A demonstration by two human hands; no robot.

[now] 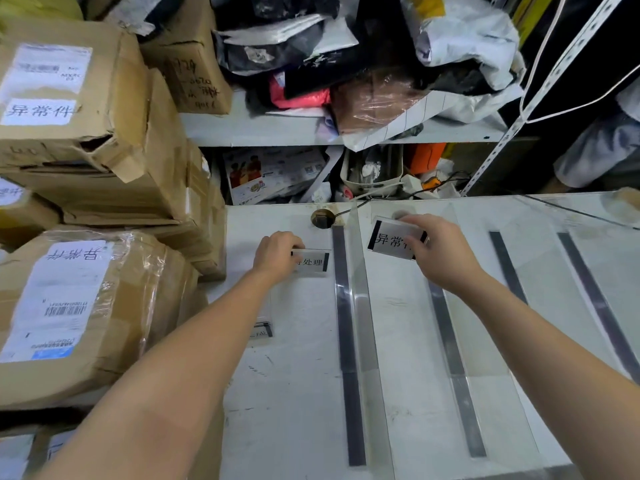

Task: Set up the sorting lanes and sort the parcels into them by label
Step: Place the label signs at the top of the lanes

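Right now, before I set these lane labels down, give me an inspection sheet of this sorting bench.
Surface: white table, scuffed, with clear dividers on dark strips.
Job's things: left card and right card in hand; third card sits by the left forearm; taped boxes stacked at left.
Clutter: bagged parcels heaped on the shelf.
Grippers: left hand grips the left card; right hand grips the right card.
Cables: black cable runs from a table grommet toward the shelf.
Surroundings: perforated shelf upright at right.
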